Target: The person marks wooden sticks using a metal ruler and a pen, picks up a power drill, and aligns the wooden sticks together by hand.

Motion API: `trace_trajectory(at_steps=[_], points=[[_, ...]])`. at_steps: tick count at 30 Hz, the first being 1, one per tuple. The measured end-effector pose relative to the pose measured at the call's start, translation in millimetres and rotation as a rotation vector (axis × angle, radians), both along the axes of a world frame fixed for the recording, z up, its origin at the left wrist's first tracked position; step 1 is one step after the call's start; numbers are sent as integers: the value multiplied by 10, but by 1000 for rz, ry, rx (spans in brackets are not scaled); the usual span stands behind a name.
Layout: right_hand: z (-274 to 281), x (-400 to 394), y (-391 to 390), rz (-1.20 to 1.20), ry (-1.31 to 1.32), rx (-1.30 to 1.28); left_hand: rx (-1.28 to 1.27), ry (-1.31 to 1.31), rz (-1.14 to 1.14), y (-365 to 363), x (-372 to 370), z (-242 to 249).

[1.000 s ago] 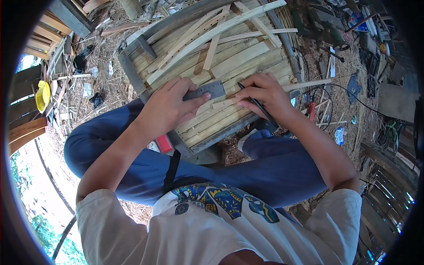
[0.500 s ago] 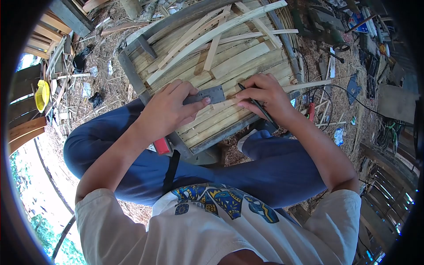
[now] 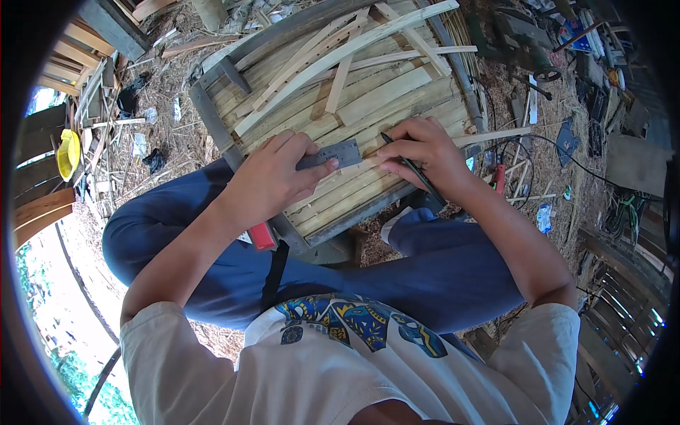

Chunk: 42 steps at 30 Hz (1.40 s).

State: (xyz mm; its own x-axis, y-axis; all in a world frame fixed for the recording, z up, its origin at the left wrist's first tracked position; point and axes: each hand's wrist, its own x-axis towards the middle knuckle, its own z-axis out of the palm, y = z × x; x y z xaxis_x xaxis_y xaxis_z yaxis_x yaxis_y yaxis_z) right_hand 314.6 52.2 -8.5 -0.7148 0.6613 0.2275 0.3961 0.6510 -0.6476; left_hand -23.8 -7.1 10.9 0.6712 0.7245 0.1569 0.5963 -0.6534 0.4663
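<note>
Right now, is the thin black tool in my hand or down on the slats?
In hand: the thin black tool slants through your right hand, its ends sticking out on either side.

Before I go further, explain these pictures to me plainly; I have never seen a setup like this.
There is no machine here, just a person working bare-handed. The one camera is worn on the person's head, looking forward and down, so their shirt and trousers fill the lower part of the view. Ahead is a slatted table with wood strips lying on it, some crossing each other. The left hand holds a flat grey plate. The right hand holds a dark, pen-like tool; exactly what kind is hard to tell.
</note>
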Motion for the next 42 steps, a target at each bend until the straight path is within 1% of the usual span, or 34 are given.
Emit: trace_trajectory(at_steps=[20, 29, 35, 42], points=[[12, 21, 24, 39, 3, 15, 48, 33, -17, 24, -23, 17], [39, 30, 16, 24, -13, 32, 88, 14, -26, 35, -39, 21], [101, 22, 30, 2, 30, 50, 65, -48, -17, 31, -53, 42], [150, 16, 26, -18, 46, 94, 50, -62, 9, 34, -64, 55]])
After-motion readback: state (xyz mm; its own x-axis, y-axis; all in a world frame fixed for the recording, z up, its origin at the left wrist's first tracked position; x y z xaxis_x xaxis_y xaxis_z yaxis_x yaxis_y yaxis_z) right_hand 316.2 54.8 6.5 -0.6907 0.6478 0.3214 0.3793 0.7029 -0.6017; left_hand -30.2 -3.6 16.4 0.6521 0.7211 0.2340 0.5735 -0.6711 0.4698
